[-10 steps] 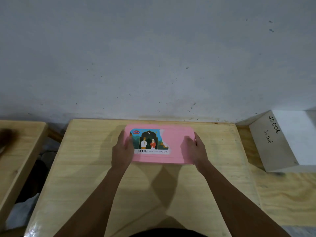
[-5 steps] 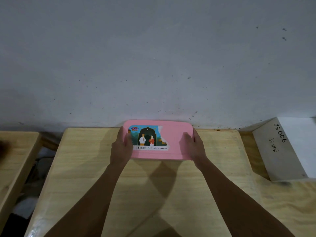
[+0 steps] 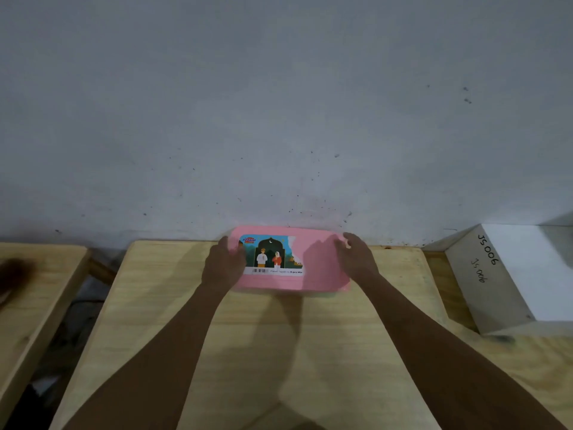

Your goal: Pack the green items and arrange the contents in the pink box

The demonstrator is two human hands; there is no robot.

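The pink box (image 3: 316,262) has its lid on, with a colourful sticker on the left half of the lid. It sits at the far edge of the wooden table (image 3: 248,336), up against the grey wall. My left hand (image 3: 224,264) grips its left end, fingers over the lid. My right hand (image 3: 356,259) rests against its right end with the fingers loosened and slightly spread. The contents are hidden under the lid. No green items show.
A white block (image 3: 511,274) marked "JS006" lies on the table to the right. A second wooden table (image 3: 34,305) stands to the left across a dark gap. The grey wall (image 3: 279,119) rises right behind the box.
Both hands have pushed the pink box away from me, from mid-table to the wall. My right hand's fingers have loosened at the box's right end.
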